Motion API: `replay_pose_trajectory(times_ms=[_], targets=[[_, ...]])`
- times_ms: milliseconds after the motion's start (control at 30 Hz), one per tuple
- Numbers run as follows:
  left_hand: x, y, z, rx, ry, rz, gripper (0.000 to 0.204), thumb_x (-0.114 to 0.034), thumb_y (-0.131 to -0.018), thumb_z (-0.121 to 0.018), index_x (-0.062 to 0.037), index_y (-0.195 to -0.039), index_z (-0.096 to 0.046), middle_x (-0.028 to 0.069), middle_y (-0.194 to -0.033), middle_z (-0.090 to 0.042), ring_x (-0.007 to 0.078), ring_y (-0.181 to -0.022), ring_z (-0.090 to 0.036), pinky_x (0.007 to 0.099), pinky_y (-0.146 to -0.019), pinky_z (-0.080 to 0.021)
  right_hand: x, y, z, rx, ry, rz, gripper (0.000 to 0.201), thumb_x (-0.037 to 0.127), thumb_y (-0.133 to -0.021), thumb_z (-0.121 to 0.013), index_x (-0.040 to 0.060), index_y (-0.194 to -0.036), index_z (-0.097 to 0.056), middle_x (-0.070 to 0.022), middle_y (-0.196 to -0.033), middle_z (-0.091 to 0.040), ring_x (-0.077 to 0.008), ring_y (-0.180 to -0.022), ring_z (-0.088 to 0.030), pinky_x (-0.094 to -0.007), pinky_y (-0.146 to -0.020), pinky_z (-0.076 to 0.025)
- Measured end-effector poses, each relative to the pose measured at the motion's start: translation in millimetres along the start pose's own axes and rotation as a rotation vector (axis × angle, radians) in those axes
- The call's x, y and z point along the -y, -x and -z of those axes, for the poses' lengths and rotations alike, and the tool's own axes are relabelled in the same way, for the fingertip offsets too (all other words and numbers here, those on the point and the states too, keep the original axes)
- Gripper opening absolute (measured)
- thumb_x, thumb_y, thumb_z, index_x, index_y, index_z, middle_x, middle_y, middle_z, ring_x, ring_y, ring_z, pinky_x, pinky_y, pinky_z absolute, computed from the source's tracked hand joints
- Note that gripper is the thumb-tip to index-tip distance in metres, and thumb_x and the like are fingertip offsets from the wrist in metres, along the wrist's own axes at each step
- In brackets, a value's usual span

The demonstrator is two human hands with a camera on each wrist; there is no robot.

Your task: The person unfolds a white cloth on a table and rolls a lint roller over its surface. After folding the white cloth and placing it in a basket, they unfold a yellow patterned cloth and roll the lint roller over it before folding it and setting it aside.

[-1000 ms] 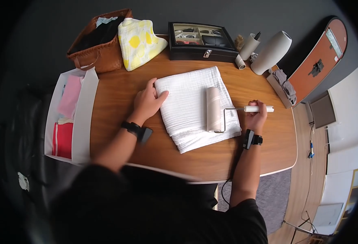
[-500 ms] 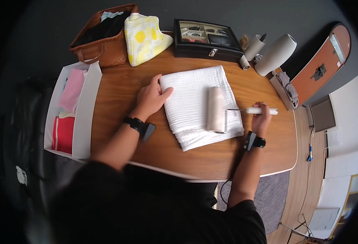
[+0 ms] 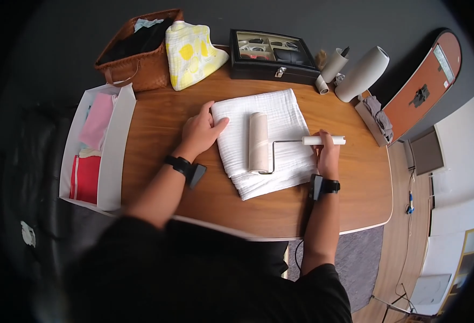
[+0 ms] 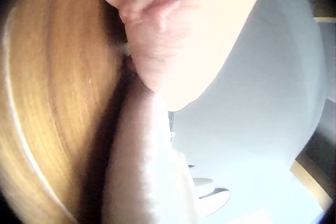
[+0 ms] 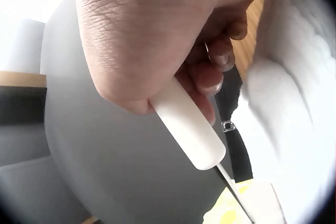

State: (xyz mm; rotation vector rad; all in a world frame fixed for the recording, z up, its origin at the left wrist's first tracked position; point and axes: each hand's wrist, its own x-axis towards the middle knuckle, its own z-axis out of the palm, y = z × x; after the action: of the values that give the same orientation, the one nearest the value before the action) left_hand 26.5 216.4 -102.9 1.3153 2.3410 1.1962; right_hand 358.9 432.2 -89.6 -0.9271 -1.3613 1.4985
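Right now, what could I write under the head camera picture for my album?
One hand grips a lint roller on white cloth.

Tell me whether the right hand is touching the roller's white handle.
Touching. The right wrist view shows the right hand pressed against the white handle, its fingers curled round it.

This looks like a room in a home. Beside the wooden bench (image 3: 156, 124) lies a grey rug (image 3: 363, 264) over a pale wood-look floor (image 3: 401, 226). On the bench stand a brown basket (image 3: 151, 72) with cloth inside, a white box (image 3: 116, 153) of folded fabrics (image 3: 96, 116), a glasses case (image 3: 272, 72) with several pairs under its clear lid, and a pale vase (image 3: 363, 72). A lint roller (image 3: 259, 142) on a folded white cloth (image 3: 237, 118) also suits a household.
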Motion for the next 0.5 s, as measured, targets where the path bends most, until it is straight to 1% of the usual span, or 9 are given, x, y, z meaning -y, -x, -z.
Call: replay_pose_trajectory(times_ms=[33, 67, 133, 167, 200, 267, 367, 467, 500], targets=[[-0.4, 0.2, 0.0, -0.001, 0.005, -0.005, 0.075, -0.046, -0.097, -0.077, 0.0015, -0.150, -0.052, 0.0070, -0.076, -0.069, 0.0275, -0.073, -0.070, 0.0414, -0.068, -0.054, -0.5, 1.1, -0.2, 0.049, -0.020, -0.053, 0.024, 0.024, -0.102, -0.066, 0.0019, -0.094, -0.068, -0.0060, -0.082, -0.067, -0.0140, -0.078, -0.061, -0.0286, -0.067, -0.046], [-1.0, -0.1, -0.3, -0.003, 0.013, -0.010, 0.075, -0.046, -0.097, -0.077, 0.0029, -0.149, -0.053, 0.0079, -0.077, -0.070, 0.0293, -0.073, -0.071, 0.0432, -0.069, -0.055, -2.4, -1.1, 5.3, -0.013, -0.042, -0.032, 0.024, 0.024, -0.102, -0.066, 0.0019, -0.094, -0.068, -0.0060, -0.083, -0.067, -0.0141, -0.078, -0.061, -0.0292, -0.068, -0.047], [0.8, -0.8, -2.1, -0.006, 0.009, -0.011, 0.076, -0.046, -0.097, -0.077, 0.0032, -0.149, -0.053, 0.0079, -0.077, -0.070, 0.0293, -0.073, -0.071, 0.0431, -0.068, -0.055, -7.7, -13.7, 28.9, -0.129, -0.079, 0.013, 0.024, 0.025, -0.102, -0.066, 0.0019, -0.094, -0.068, -0.0060, -0.084, -0.067, -0.0145, -0.078, -0.062, -0.0303, -0.069, -0.048], [2.4, -0.9, -2.7, -0.011, 0.007, -0.008, 0.076, -0.046, -0.097, -0.077, 0.0033, -0.149, -0.053, 0.0079, -0.077, -0.070, 0.0293, -0.073, -0.071, 0.0431, -0.068, -0.055, -10.8, -21.7, 38.8, -0.193, -0.156, 0.138, 0.023, 0.025, -0.102, -0.066, 0.0033, -0.093, -0.067, -0.0057, -0.084, -0.066, -0.0141, -0.072, -0.060, -0.0295, -0.066, -0.050], [1.6, -0.5, -1.8, -0.009, 0.011, -0.012, 0.076, -0.046, -0.097, -0.077, 0.0032, -0.149, -0.053, 0.0079, -0.077, -0.070, 0.0293, -0.073, -0.071, 0.0431, -0.068, -0.055, -10.6, -28.6, 59.5, -0.251, -0.196, 0.112, 0.021, 0.023, -0.102, -0.066, 0.0055, -0.091, -0.066, -0.0052, -0.084, -0.066, -0.0140, -0.068, -0.060, -0.0287, -0.064, -0.052], [-0.9, 0.2, 0.4, -0.009, 0.020, -0.018, 0.076, -0.046, -0.097, -0.077, 0.0032, -0.149, -0.053, 0.0079, -0.076, -0.070, 0.0295, -0.073, -0.070, 0.0431, -0.068, -0.055, -0.8, -29.6, 83.8, -0.359, -0.286, 0.086, 0.019, 0.021, -0.101, -0.067, 0.0070, -0.088, -0.064, -0.0042, -0.082, -0.064, -0.0138, -0.069, -0.060, -0.0283, -0.063, -0.051], [-0.6, -0.2, -0.7, -0.016, 0.014, -0.025, 0.075, -0.046, -0.097, -0.077, 0.0031, -0.149, -0.053, 0.0079, -0.076, -0.070, 0.0294, -0.073, -0.071, 0.0432, -0.069, -0.055, -11.4, -38.4, 119.2, -0.348, -0.271, 0.081, 0.019, 0.019, -0.100, -0.067, 0.0076, -0.086, -0.062, -0.0030, -0.080, -0.061, -0.0134, -0.068, -0.059, -0.0282, -0.062, -0.049], [-2.3, -1.3, 0.2, 0.002, 0.013, 0.002, 0.075, -0.046, -0.097, -0.077, 0.0033, -0.148, -0.054, 0.0078, -0.076, -0.071, 0.0294, -0.074, -0.071, 0.0434, -0.069, -0.055, -8.7, -32.0, 89.0, -0.310, -0.254, 0.074, 0.019, 0.020, -0.100, -0.067, 0.0075, -0.086, -0.062, -0.0030, -0.081, -0.062, -0.0131, -0.069, -0.059, -0.0280, -0.062, -0.048], [-2.4, -1.3, 0.2, 0.000, 0.014, -0.002, 0.075, -0.046, -0.097, -0.077, 0.0036, -0.148, -0.054, 0.0079, -0.076, -0.071, 0.0294, -0.074, -0.071, 0.0434, -0.069, -0.055, -8.9, -30.5, 77.8, -0.212, -0.213, 0.076, 0.020, 0.021, -0.101, -0.067, 0.0063, -0.089, -0.063, -0.0042, -0.084, -0.064, -0.0140, -0.073, -0.060, -0.0298, -0.065, -0.048]])
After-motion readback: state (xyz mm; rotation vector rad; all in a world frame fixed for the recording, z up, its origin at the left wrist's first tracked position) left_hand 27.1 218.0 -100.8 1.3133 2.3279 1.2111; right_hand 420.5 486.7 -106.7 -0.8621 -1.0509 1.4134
